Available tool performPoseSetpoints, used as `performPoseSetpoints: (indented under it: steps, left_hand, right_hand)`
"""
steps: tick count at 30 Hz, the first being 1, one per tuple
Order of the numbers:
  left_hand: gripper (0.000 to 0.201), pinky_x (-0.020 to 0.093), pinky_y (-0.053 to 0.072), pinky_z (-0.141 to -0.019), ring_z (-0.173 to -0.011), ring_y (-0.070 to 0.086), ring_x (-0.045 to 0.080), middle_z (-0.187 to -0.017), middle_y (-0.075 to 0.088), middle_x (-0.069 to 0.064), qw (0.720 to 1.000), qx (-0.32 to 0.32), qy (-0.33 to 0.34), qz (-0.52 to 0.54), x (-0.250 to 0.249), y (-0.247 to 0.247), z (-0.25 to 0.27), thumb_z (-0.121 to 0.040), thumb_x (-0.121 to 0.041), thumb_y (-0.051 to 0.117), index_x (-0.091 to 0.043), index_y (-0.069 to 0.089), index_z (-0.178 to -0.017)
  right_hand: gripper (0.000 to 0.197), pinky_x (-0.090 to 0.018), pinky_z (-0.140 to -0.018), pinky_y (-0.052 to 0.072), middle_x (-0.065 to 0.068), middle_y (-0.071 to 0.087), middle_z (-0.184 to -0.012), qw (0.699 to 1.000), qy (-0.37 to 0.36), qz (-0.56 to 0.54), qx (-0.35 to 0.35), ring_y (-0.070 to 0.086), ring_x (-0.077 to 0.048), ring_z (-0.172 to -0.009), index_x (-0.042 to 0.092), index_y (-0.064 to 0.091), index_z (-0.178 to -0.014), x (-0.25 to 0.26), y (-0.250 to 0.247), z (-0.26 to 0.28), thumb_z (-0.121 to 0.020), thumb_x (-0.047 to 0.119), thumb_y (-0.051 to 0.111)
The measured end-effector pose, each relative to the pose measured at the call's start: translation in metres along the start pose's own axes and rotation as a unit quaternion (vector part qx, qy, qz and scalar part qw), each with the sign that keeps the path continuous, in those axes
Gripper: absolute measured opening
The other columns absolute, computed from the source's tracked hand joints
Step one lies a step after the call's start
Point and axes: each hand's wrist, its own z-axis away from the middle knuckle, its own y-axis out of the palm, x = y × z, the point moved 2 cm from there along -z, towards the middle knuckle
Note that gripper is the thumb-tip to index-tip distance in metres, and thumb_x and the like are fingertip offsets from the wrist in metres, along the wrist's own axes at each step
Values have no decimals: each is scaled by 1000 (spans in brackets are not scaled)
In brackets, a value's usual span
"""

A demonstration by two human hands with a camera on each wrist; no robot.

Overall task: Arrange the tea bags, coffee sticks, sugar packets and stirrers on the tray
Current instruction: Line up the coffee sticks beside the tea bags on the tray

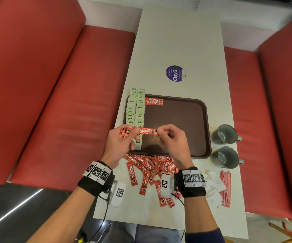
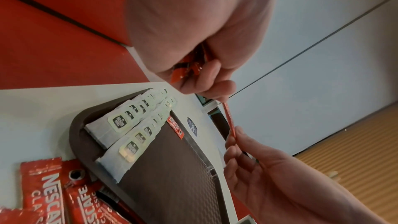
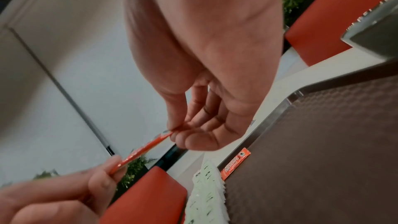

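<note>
Pinching one red foil coffee stick (image 1: 146,131) at both ends, both hands hold it level above the near-left part of the tray (image 1: 185,123): left hand (image 1: 119,142) grips the left end with thumb over fingers and also clutches a small bunch of more sticks (image 2: 189,67) in its palm, right hand (image 1: 170,139) nips the right end between thumb and fingertips, other fingers loosely curled. Tray is dark brown plastic, rounded rectangle, raised rim, fine woven-grid texture on its floor. Along its left edge lie two overlapped rows of pale green paper tea bags (image 1: 135,107), flat squares with dark printed labels, far ends reaching over the rim. Two glossy red sticks (image 1: 154,101) lie stacked side by side at the tray's far-left, just beside the tea bags. On the smooth white counter (image 1: 176,41), near the tray's front rim, a loose heap of flat, crinkled red coffee sticks (image 1: 150,171) lies criss-crossed, partly under the wrists. To the right of that, white paper sugar packets (image 1: 215,183) and a bundle of thin red-and-white striped stirrers (image 1: 225,188). Two dark grey-green glazed mugs (image 1: 226,146) stand right of the tray, apart from it. Round purple sticker (image 1: 175,73) beyond the tray. Red padded benches (image 1: 45,85) flank the counter.
</note>
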Motion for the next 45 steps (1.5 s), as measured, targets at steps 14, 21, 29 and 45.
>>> performPoseSetpoints:
  steps: [14, 21, 29, 45]
  left_hand:
    - [23, 24, 53, -56, -49, 65, 17, -72, 77, -5, 984, -12, 72, -164, -7, 20, -11, -100, -42, 76, -20, 75, -94]
    - [28, 29, 52, -56, -50, 60, 19, -65, 70, 2, 994, -32, 32, -96, 4, 11, -22, -95, -50, 79, -24, 72, -100]
    - [28, 31, 42, -49, -52, 54, 19, -64, 66, 0, 997, -31, -49, -59, 24, -8, -19, -99, -50, 73, -24, 69, -107]
    - [16, 24, 38, -44, -56, 54, 19, -70, 63, 0, 996, -13, -84, -27, 34, -21, -20, -103, -40, 72, -25, 70, -111]
  right_hand:
    - [31, -41, -88, 57, 4, 76, -114, 872, -237, 428, -33, 58, -19, -110, 24, 80, -124, 12, 15, -6, -94, 32, 83]
    - [26, -41, -81, 54, 6, 79, -109, 840, -225, 492, -35, 60, -21, -103, 29, 82, -118, 12, 2, -46, -94, 40, 82]
    - [29, -46, -95, 50, -3, 76, -115, 766, -153, 624, -17, 61, -31, -117, 28, 79, -122, -1, 9, -163, -94, 38, 79]
    - [37, -46, -97, 49, -6, 76, -120, 755, -132, 642, 23, 61, -32, -119, 27, 77, -127, -3, 44, -231, -92, 35, 85]
